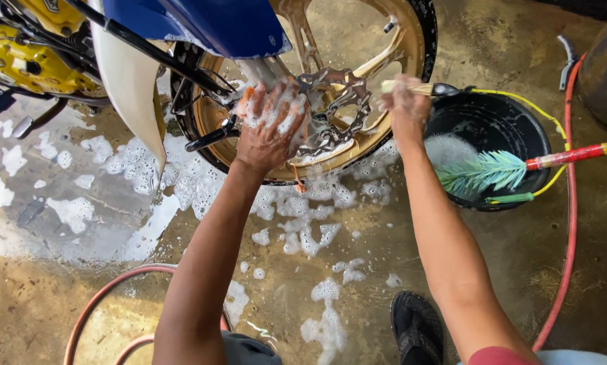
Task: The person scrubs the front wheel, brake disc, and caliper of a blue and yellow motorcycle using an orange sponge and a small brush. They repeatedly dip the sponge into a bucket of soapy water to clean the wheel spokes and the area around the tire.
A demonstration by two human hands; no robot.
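The gold motorcycle wheel [374, 132] stands upright at the top of the view, its silver brake disc [337, 108] at the hub, foam on both. The left hand [271, 125] presses flat against the hub just left of the disc, fingers spread and curled over an orange sponge [249, 94] buried in suds. The right hand [406, 108] is closed in a fist around a small wooden-handled brush [411, 88], held against the rim's right side. Just right of the wheel sits a black bucket [492, 125] with soapy water and a green bristle brush [482, 172] resting across it. A red hose [570, 203] curves over the wet, foamy concrete floor [357, 270].
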